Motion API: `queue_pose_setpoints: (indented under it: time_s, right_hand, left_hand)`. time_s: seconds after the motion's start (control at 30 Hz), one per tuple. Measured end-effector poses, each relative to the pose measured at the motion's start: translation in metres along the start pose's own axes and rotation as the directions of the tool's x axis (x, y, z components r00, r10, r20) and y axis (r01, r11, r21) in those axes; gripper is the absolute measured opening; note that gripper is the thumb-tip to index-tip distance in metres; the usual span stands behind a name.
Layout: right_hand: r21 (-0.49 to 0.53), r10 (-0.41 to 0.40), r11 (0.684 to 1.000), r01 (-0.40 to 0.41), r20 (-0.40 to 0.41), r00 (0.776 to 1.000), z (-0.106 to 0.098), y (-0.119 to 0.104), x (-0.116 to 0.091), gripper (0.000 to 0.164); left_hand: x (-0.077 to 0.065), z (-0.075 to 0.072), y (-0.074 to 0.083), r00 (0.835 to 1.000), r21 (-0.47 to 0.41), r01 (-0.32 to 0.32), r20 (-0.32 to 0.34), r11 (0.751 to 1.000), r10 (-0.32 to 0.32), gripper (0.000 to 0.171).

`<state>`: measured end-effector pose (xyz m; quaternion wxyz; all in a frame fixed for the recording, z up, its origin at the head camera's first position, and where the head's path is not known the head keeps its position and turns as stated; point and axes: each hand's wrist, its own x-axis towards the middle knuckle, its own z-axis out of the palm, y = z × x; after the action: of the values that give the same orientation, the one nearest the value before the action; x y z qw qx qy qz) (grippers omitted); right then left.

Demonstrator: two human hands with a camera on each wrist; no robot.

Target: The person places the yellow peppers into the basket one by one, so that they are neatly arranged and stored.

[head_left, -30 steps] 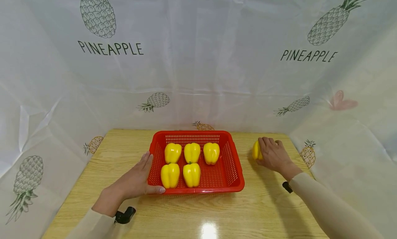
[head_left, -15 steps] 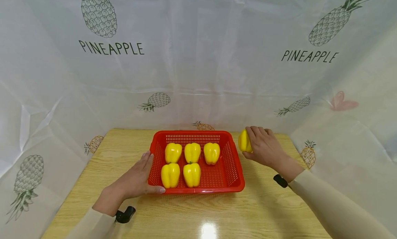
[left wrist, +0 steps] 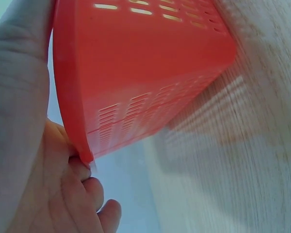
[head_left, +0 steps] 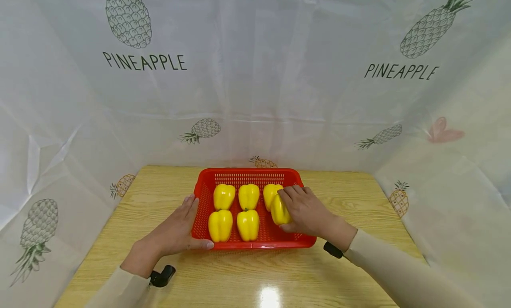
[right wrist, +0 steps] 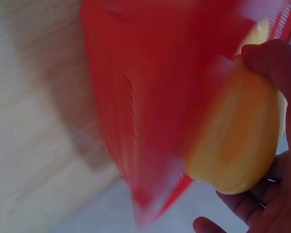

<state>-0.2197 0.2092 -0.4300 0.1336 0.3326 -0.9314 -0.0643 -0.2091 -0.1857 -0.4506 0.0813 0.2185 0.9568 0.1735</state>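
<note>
In the head view my right hand grips a yellow bell pepper over the right part of a red plastic basket. The right wrist view shows this bell pepper between thumb and fingers, beside the blurred basket wall. Several other yellow bell peppers sit inside the basket in two rows; one in the back row is partly covered by the held one. My left hand rests at the basket's left front corner, thumb along the front rim and extended fingers against the left side. Its fingertips touch the rim in the left wrist view.
The basket stands on a light wood-grain table. A pale sheet printed with pineapples hangs behind the table and along both sides. A black strap-on device is at the left wrist, and another at the right.
My right hand has lifted the bell pepper from the table right of the basket and carried it left, over the basket. The left hand and the basket have stayed in place.
</note>
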Motion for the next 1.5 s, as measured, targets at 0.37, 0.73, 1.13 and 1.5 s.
queue_pose_setpoints:
  time_s: [0.37,0.73,1.13,1.5]
  right_hand:
    - [0.117,-0.054,0.993,0.032,0.187,0.981,0.022,-0.013,0.006,0.093]
    - [0.034,-0.103,0.995,0.098,0.202,0.974,0.038,-0.013,0.007,0.094]
    - [-0.093,-0.129,0.984,0.151,0.212,0.969,0.049,-0.013,0.008,0.098]
    - [-0.104,-0.118,0.984,0.146,0.239,0.964,0.046,-0.011,0.010,0.100]
  left_hand:
    - [0.001,-0.001,0.002,1.000,-0.005,0.012,0.011,1.000,-0.012,0.140]
    - [0.001,0.000,0.002,0.999,-0.007,0.021,0.025,1.000,-0.021,0.142]
    - [0.001,0.000,0.001,1.000,-0.015,0.022,0.021,1.000,-0.021,0.141]
    - [0.001,-0.001,0.001,0.999,-0.021,0.025,0.032,0.999,-0.025,0.143]
